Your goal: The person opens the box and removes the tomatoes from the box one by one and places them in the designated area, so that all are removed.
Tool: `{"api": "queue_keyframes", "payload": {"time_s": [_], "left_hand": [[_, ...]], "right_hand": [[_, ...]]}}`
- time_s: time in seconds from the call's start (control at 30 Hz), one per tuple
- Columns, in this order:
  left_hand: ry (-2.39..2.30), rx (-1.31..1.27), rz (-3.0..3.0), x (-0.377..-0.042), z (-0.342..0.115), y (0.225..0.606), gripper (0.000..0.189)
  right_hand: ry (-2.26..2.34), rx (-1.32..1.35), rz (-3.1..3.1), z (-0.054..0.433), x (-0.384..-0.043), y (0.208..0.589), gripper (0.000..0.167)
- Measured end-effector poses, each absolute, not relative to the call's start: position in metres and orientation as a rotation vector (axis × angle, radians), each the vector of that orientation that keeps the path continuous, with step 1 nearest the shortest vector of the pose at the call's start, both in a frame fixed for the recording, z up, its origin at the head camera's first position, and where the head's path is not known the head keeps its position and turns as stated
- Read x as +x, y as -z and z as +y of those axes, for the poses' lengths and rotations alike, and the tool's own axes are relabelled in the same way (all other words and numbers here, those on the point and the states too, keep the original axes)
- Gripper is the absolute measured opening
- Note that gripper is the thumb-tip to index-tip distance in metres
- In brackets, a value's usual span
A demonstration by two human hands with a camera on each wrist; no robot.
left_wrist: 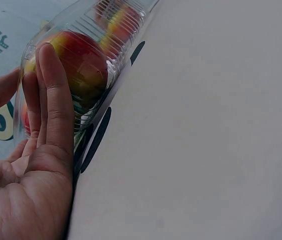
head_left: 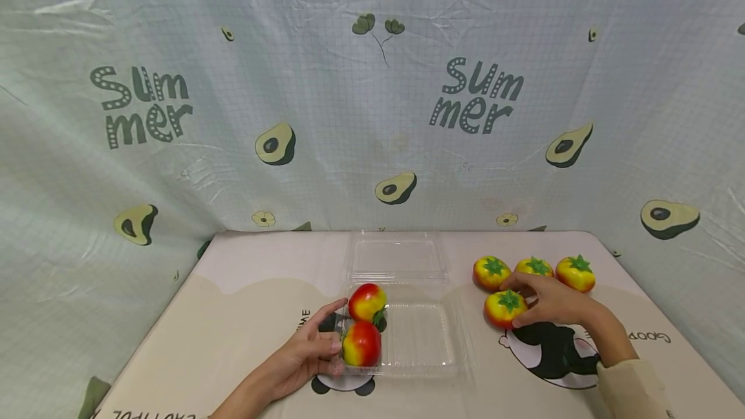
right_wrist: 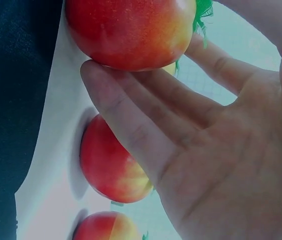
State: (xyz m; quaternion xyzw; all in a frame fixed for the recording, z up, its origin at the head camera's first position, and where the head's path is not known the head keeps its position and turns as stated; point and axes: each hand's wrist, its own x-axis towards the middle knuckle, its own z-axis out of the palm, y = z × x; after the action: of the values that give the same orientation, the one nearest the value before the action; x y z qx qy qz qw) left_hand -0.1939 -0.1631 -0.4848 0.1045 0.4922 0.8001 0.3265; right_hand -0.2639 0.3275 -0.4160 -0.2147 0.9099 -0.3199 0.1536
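My left hand [head_left: 298, 353] holds the left wall of a clear plastic clamshell box [head_left: 421, 341], its fingers along the outside in the left wrist view. Two red-and-yellow tomatoes [head_left: 362, 344] lie tilted in the left part of that box, one behind the other. Over on the right, my right hand [head_left: 555, 302] grips another tomato [head_left: 502, 310] between thumb and fingers, its green star-shaped leaf facing up. From the right wrist view, fingertips [right_wrist: 97, 75] press against the red side of this tomato [right_wrist: 131, 30].
Beyond the right hand stand three more tomatoes [head_left: 491, 272] in a row, leaf side up. The box's lid [head_left: 398, 257] lies folded back toward the wall. A printed cloth [head_left: 233, 322] covers the table, and a curtain with avocado prints [head_left: 396, 187] hangs behind.
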Motion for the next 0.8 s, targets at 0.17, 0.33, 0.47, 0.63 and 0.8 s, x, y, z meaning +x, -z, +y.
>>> {"api": "queue_keyframes", "payload": {"time_s": [0.17, 0.33, 0.47, 0.63, 0.8], "left_hand": [[-2.094, 0.262, 1.293, -0.1938, -0.163, 0.4849, 0.087], [-2.089, 0.256, 1.309, -0.1934, -0.1626, 0.4847, 0.088], [-2.088, 0.253, 1.313, -0.1934, -0.1626, 0.4847, 0.087], [-2.09, 0.261, 1.303, -0.1937, -0.163, 0.4849, 0.087], [-2.093, 0.267, 1.297, -0.1939, -0.1628, 0.485, 0.087]], "right_hand": [[0.904, -0.641, 2.623, 0.3287, -0.2642, 0.4174, 0.06], [0.901, -0.627, 2.623, 0.3292, -0.2646, 0.4173, 0.061], [0.903, -0.635, 2.616, 0.3297, -0.2646, 0.4162, 0.061], [0.907, -0.643, 2.605, 0.3304, -0.2642, 0.4154, 0.061], [0.926, -0.656, 2.606, 0.3306, -0.264, 0.4147, 0.06]]}}
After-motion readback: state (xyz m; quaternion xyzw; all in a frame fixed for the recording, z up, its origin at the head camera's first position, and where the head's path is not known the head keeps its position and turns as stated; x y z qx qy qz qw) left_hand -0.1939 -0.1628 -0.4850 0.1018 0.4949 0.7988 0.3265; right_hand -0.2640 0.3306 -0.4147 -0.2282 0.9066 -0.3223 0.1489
